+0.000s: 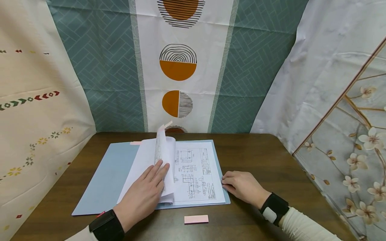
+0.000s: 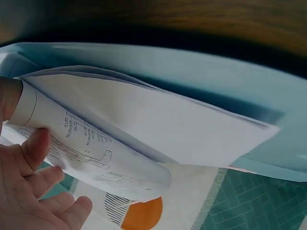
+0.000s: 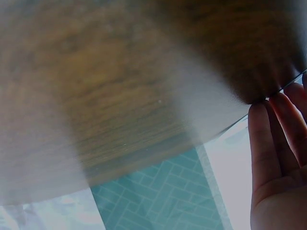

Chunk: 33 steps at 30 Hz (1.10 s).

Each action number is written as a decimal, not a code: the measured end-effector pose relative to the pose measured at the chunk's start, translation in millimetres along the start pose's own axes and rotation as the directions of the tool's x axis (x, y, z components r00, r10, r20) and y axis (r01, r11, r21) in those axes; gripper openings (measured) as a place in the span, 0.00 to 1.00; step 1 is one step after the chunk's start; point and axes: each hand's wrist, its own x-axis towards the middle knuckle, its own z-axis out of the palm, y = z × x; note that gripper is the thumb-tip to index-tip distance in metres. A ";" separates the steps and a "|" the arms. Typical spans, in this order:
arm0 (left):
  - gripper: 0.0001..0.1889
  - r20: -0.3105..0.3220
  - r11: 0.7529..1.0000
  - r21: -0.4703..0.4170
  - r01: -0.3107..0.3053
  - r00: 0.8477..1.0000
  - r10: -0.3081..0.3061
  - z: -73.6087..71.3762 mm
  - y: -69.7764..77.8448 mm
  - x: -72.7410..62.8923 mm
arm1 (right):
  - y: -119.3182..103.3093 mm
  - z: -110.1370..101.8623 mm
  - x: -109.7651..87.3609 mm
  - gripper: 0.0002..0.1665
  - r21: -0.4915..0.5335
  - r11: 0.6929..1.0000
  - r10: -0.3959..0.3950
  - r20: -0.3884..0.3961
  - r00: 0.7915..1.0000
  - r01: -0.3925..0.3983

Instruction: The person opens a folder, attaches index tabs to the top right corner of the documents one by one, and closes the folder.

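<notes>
A light blue folder [image 1: 99,187] lies spread on the table, holding printed sheets. On its right side a technical drawing [image 1: 193,174] faces up. My left hand [image 1: 144,187] lies on a partly turned page [image 1: 170,147], its fingers straight against the paper. In the left wrist view this page [image 2: 96,148] bends into a curl beside the fingers; part of the thumb is hidden. A pale sticky tab [image 1: 168,124] stands out from a raised page's top. My right hand [image 1: 245,187] rests at the folder's right edge, its fingertips touching there.
A pink sticky-note pad [image 1: 196,219] lies on the brown table [image 1: 250,150] in front of the folder. Another pink tab [image 1: 135,143] shows at the top of the left-hand sheets. Patterned cloths [image 1: 114,67] hang behind and beside the table.
</notes>
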 end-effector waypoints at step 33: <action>0.29 0.019 0.992 -0.110 -0.066 0.997 0.069 1.0 -2.4 8.1 | -2.0 0.6 0.0 0.11 0.000 1.000 -0.009 -0.031 0.999 0.009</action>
